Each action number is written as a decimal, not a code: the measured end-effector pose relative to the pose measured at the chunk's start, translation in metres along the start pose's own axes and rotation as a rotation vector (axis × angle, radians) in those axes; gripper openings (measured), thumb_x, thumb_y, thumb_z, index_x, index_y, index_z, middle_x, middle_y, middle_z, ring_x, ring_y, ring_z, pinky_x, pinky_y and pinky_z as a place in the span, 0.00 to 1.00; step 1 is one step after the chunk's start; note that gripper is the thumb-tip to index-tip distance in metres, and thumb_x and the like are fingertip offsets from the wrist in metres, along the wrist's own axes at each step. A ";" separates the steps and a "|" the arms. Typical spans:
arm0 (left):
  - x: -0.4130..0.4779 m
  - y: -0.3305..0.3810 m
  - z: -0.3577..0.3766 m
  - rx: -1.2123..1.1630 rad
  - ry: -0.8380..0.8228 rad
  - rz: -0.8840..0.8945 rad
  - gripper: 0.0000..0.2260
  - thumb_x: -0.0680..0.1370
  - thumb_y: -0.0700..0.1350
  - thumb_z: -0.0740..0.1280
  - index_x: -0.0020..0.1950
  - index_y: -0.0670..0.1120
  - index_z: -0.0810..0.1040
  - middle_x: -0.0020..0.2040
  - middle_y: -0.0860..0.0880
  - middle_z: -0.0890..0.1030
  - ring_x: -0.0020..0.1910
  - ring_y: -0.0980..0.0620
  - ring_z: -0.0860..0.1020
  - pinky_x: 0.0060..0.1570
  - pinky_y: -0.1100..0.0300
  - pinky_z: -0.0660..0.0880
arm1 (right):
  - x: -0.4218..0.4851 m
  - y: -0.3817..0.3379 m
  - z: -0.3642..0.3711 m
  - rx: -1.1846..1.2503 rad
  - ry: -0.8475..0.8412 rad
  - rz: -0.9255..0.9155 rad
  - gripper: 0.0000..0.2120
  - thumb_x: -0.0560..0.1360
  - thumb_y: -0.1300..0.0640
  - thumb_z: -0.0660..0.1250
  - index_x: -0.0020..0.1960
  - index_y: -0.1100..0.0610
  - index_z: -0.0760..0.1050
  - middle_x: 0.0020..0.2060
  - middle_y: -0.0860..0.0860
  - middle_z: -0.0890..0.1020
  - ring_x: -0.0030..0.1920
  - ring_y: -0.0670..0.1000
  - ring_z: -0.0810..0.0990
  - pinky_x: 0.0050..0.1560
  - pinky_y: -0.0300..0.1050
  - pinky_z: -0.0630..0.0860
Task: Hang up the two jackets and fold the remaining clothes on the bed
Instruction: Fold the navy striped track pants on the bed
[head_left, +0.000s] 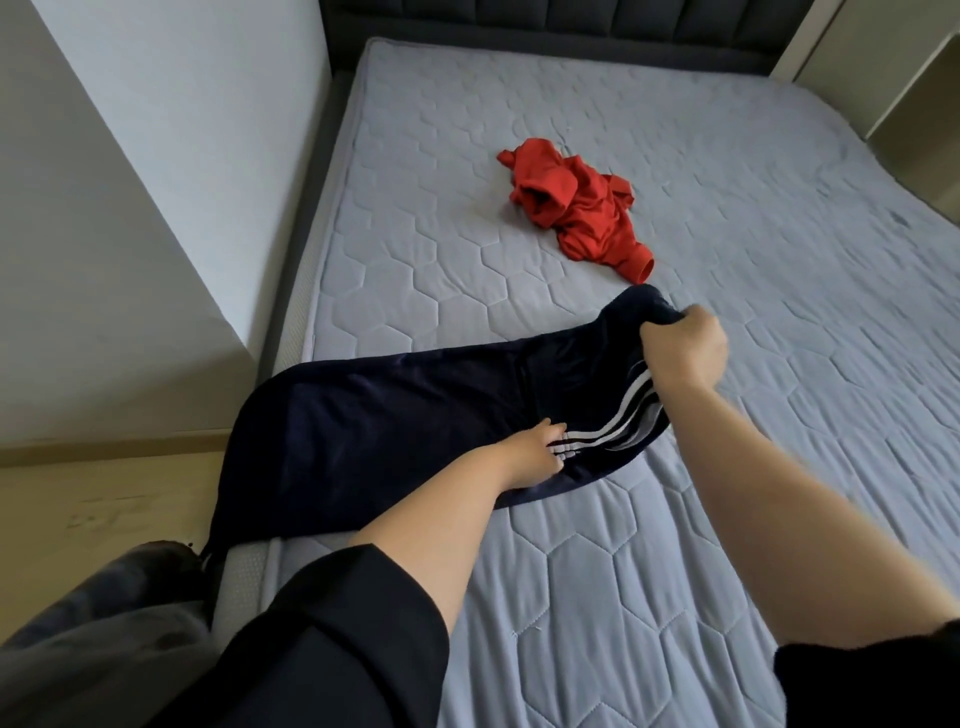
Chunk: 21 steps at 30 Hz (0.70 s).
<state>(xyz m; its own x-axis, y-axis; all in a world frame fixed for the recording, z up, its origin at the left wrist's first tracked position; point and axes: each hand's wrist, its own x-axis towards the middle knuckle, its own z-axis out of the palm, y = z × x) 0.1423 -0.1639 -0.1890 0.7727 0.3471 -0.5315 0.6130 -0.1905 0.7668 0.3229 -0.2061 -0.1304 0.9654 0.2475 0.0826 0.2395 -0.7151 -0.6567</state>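
Navy velvety cloth is bunched in the right hand (684, 349), whose fingers curl tight round the far end of the dark striped trousers (395, 431) and lift it off the mattress. The left hand (535, 453) lies on the white side stripes nearer the person, fingers fairly straight and pressing the cloth flat, though their tips are partly lost in the fabric, so a light pinch cannot be ruled out. The trousers stretch across the near left part of the bed (675, 597), and their left end hangs over the bed's edge toward the floor. A crumpled red garment (576, 208) lies farther off, apart from them. Judging from this, the overhanging end could drag the trousers off the bed if the pressing hand lifts, and an uneven pull would fold them crooked
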 end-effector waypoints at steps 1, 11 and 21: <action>-0.005 -0.001 -0.004 -0.302 0.037 -0.042 0.20 0.82 0.44 0.57 0.74 0.47 0.62 0.76 0.49 0.60 0.73 0.51 0.61 0.69 0.59 0.56 | -0.011 -0.015 0.001 0.012 -0.009 -0.067 0.08 0.68 0.55 0.65 0.45 0.58 0.72 0.38 0.52 0.76 0.39 0.56 0.74 0.38 0.44 0.66; -0.058 -0.107 -0.084 -1.486 0.267 -0.044 0.29 0.78 0.65 0.51 0.63 0.45 0.76 0.59 0.41 0.80 0.56 0.41 0.79 0.51 0.47 0.76 | -0.096 -0.065 0.033 0.496 -0.787 -0.247 0.14 0.77 0.52 0.65 0.34 0.56 0.76 0.26 0.47 0.79 0.24 0.44 0.74 0.28 0.39 0.71; -0.071 -0.128 -0.081 -0.875 0.658 -0.315 0.16 0.74 0.34 0.66 0.62 0.43 0.74 0.47 0.41 0.79 0.46 0.43 0.78 0.45 0.52 0.76 | -0.102 0.000 0.074 0.281 -0.881 0.314 0.21 0.70 0.45 0.72 0.53 0.59 0.76 0.45 0.56 0.81 0.47 0.56 0.81 0.47 0.47 0.77</action>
<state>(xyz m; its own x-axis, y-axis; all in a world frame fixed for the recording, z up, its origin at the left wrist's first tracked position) -0.0044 -0.0894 -0.2203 0.2103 0.7293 -0.6510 0.2398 0.6071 0.7576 0.2166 -0.1831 -0.1944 0.5304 0.5540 -0.6417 -0.1595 -0.6782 -0.7173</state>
